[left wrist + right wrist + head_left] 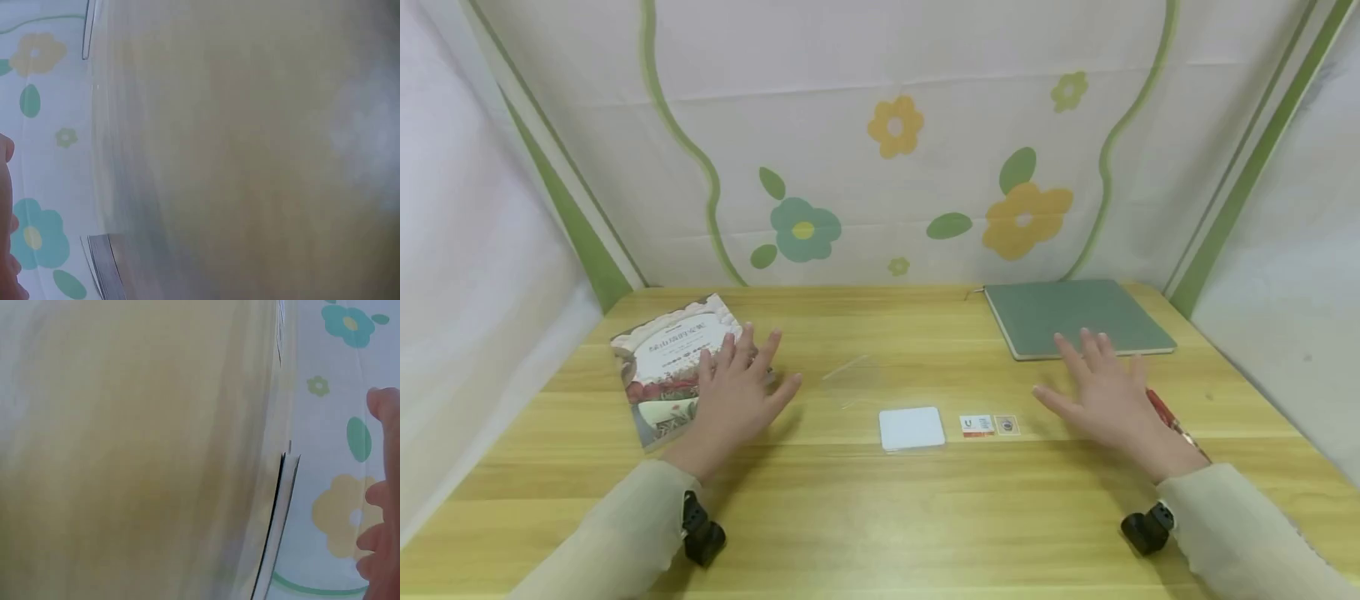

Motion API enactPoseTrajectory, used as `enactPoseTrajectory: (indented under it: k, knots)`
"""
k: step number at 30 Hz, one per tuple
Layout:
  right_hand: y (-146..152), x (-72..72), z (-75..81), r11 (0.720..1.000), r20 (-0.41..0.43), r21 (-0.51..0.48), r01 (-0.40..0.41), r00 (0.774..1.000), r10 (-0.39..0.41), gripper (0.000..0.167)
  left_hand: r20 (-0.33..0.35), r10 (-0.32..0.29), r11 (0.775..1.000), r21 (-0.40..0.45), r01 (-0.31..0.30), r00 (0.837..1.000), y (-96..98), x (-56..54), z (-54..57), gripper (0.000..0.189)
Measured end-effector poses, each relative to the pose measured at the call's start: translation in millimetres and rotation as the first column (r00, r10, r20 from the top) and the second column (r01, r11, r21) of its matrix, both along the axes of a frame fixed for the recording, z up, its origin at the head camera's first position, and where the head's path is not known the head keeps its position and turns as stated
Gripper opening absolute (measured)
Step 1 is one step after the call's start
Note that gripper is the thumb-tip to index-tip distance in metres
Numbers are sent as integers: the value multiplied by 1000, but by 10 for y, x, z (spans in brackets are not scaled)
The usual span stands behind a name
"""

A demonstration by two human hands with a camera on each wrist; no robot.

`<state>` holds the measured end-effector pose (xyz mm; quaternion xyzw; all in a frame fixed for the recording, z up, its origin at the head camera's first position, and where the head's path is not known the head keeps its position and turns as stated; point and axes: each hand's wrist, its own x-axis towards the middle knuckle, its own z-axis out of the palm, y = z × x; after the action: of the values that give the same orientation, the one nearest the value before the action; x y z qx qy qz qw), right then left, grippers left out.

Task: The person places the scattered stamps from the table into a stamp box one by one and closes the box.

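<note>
Fingers were spread apart above a wooden table (850,525).
The left hand (735,400) partly hid an illustrated book (677,346); the right hand (1105,396) was near a green notebook (1075,312) by the far edge. Between the hands lay a clear sheet (853,379), two labels (976,423) and a white card (912,427); whether anything clear encased the card couldn't be told.

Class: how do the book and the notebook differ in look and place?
The book has a printed picture cover; the notebook has a plain green one. A thin strand sticks out of the notebook; none shows on the book. The book lies at left, the notebook at right. Both lie closed on the table.
</note>
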<state>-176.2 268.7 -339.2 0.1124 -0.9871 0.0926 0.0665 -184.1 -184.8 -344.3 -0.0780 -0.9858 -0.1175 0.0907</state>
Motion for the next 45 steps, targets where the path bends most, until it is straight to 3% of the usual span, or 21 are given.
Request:
enactPoseTrajectory:
  k: [5, 8, 13, 18, 21, 31, 45]
  knots:
    - [-96, 44, 34, 994, 11, -80, -74, 997, 75, 81, -36, -83, 996, 27, 84, 996, 50, 8, 2, 75]
    - [-159, 64, 27, 984, 18, -133, -121, 992, 125, 76, -62, -162, 980, 103, 167, 985, 130, 33, 2, 73]
    - [-251, 97, -14, 963, 13, -195, -189, 981, 195, 64, -82, -295, 920, 246, 307, 952, 295, 95, -23, 71]
    - [-353, 114, -53, 954, 39, -221, -203, 975, 217, 57, -60, -412, 854, 324, 408, 909, 419, 151, -56, 69]
    - [-403, 125, -78, 952, 51, -227, -207, 973, 224, 55, -47, -443, 833, 349, 430, 895, 484, 166, -76, 66]
    - [-503, 140, -159, 928, 9, -254, -273, 959, 285, 44, -1, -487, 789, 428, 441, 873, 670, 185, -149, 58]
    - [-590, 83, -238, 918, 38, -292, -269, 956, 292, 34, 115, -486, 788, 488, 377, 866, 866, 215, -269, 62]
